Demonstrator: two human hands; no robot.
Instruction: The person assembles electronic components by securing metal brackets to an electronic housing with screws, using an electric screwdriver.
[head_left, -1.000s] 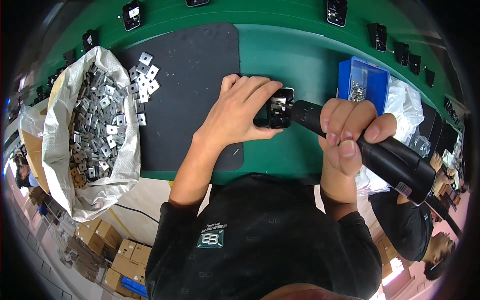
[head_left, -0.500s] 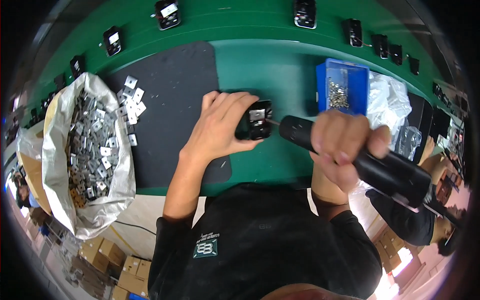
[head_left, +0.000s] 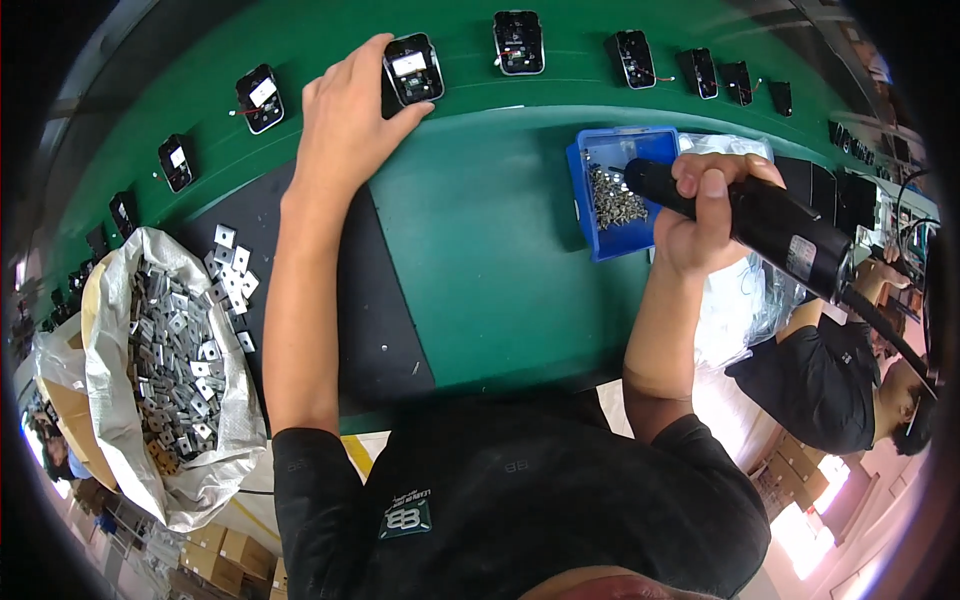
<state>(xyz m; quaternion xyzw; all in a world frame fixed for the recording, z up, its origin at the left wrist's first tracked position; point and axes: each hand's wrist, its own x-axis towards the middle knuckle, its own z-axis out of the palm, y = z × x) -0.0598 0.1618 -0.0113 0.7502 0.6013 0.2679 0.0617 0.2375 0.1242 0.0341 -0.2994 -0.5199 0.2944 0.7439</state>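
At the far edge of the bench, my left hand [head_left: 348, 122] is closed around a black plastic device housing [head_left: 412, 70]. Its fingers lie along the left side and its thumb along the near end. A white label and circuit parts show inside the housing. My right hand [head_left: 715, 208] is wrapped round a black electric screwdriver [head_left: 795, 235], whose cable runs off to the right. The screwdriver's front end points left, over a blue bin [head_left: 628, 243] that contains a heap of small screws [head_left: 615, 200].
Several similar open housings, such as one housing [head_left: 518, 43], stand along the green far strip. On the left, a white sack [head_left: 110, 380] is full of metal plates, with loose plates [head_left: 232, 265] on a black mat [head_left: 390, 320]. Clear plastic bags [head_left: 735, 310] lie right; a co-worker [head_left: 815, 385] is beyond.
My left hand has carried the housing from the bench middle to the far strip. My right hand has drawn the screwdriver away from the housing, and its tip is now over the screw bin.
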